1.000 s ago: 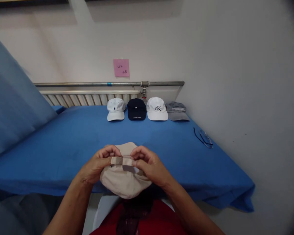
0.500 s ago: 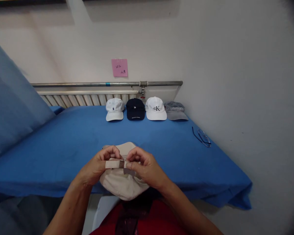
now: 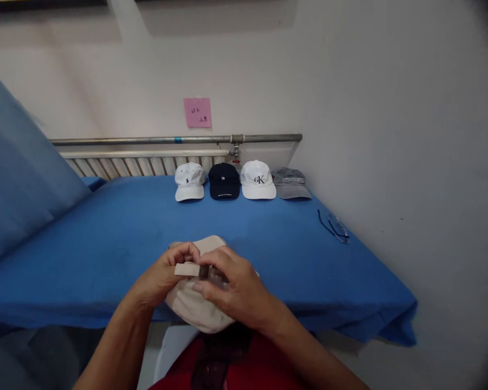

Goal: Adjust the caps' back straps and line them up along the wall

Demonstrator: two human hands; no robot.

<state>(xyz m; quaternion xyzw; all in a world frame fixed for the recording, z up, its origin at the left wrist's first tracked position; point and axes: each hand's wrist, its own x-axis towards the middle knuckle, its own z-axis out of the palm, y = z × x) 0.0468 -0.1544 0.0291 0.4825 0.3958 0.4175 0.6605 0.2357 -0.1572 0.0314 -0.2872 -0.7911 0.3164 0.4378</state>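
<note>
A beige baseball cap is held at the near edge of the blue-covered table, its brim pointing away from me and its back strap towards me. My left hand pinches the beige strap on the left, thumb along it. A dark metal-looking buckle sits at the strap's right end. Around that buckle side my right hand straddles the strap, forefinger above it and thumb below on the cap's fabric. Its other fingers are partly hidden behind the hand.
At the back of the blue cloth stand a white cap, a navy cap, a white lettered cap and a grey cap. Eyeglasses lie at the right edge. A curtain hangs left; a radiator lines the wall.
My right hand has moved left along the strap to the buckle, and its thumb and forefinger have spread apart. My left hand keeps its pinch; the cap has hardly moved.
</note>
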